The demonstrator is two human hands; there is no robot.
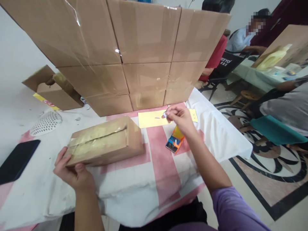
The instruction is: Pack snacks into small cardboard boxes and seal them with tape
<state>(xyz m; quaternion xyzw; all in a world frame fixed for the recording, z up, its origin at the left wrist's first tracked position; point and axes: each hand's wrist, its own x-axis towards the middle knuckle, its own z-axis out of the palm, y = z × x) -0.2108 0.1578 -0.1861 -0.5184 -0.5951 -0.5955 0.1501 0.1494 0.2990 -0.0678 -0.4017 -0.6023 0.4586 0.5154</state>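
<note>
A taped cardboard box [106, 141] lies on the pink-and-white cloth [158, 173]. My left hand [72, 171] grips its near left corner, fingers wrapped round the edge. My right hand [180, 118] hovers over a yellow paper sheet [151, 118], fingers pinched on something small that I cannot make out. An orange and blue tape dispenser [175, 141] sits just below that hand, beside my forearm.
A wall of taped cardboard panels [134, 54] stands behind the sheet. An open carton [51, 89] and a white perforated object [45, 122] lie at the left, a black phone [16, 160] at the near left. Other people sit at the right by a table.
</note>
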